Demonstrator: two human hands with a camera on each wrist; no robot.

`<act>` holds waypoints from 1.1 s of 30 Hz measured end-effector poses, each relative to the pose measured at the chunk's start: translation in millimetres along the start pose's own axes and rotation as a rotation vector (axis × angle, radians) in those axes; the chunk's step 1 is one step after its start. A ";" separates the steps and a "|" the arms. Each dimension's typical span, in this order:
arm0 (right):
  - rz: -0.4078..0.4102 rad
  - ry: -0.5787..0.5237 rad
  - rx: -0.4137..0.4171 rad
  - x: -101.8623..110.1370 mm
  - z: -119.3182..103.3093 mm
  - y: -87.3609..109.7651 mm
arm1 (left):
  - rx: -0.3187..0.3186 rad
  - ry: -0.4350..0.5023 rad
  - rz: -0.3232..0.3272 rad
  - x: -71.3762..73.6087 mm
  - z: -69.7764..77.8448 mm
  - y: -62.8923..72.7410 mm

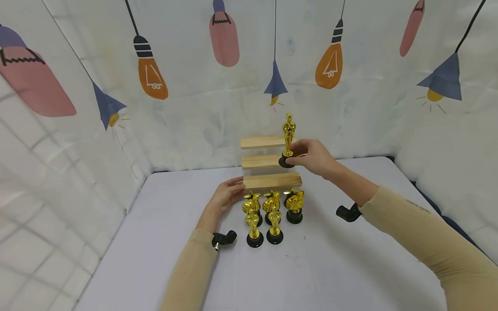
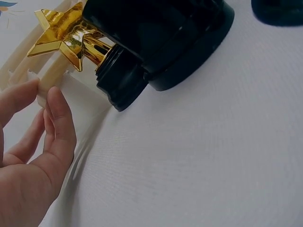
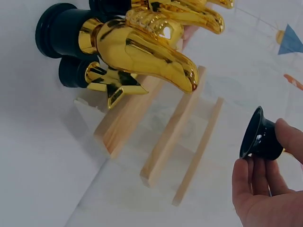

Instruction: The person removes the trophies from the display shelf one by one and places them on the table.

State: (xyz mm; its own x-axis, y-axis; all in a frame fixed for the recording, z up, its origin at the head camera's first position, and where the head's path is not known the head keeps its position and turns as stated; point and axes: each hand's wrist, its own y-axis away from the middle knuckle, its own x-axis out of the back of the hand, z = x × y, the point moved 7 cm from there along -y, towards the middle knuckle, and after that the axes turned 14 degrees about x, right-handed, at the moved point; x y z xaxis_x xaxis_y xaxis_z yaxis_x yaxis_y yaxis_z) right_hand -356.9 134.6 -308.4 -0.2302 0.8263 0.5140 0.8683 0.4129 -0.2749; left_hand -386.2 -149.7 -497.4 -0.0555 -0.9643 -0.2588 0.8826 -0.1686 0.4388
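My right hand [image 1: 313, 157] grips a gold figure statuette [image 1: 288, 131] by its round black base, holding it upright in front of the upper tiers of a wooden stepped rack [image 1: 261, 162]. In the right wrist view only the statuette's black base [image 3: 267, 139] shows, between thumb and fingers. My left hand [image 1: 226, 195] pinches the left end of the lowest wooden tier [image 1: 272, 180] between thumb and fingertips. In front of the rack, gold trophies on black bases stand in rows, among them a thumbs-up trophy [image 3: 142, 54] and a star trophy [image 2: 66, 33].
Two smaller gold trophies [image 1: 274, 229] stand at the front of the group. A white cloth covers the table [image 1: 342, 268]. Behind the rack hangs a pale curtain [image 1: 194, 116] printed with lamps and bulbs. A black wrist camera [image 1: 349, 213] sticks out below my right forearm.
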 end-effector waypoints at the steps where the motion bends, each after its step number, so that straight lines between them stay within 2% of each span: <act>1: -0.002 -0.005 0.004 -0.7 0.0 2.1 | 0.000 -0.001 -0.001 0.1 0.1 0.1; 11: -0.004 -0.022 0.019 -0.3 3.3 28.0 | -0.004 -0.012 -0.017 -4.0 -0.4 1.5; 17: -0.013 -0.048 0.026 -1.2 3.1 37.9 | -0.008 -0.016 0.004 -1.7 1.4 1.8; 33: -0.047 -0.083 0.058 -10.5 3.1 72.5 | 0.004 -0.014 0.005 -0.8 2.0 3.4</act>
State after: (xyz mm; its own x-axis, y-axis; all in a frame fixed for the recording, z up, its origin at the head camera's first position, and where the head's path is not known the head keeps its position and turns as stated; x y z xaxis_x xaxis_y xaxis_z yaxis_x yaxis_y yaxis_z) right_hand -292.8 157.1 -336.3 -0.3076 0.8335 0.4590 0.8292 0.4714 -0.3003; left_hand -384.0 -149.9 -494.0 -0.0579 -0.9678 -0.2450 0.8811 -0.1649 0.4432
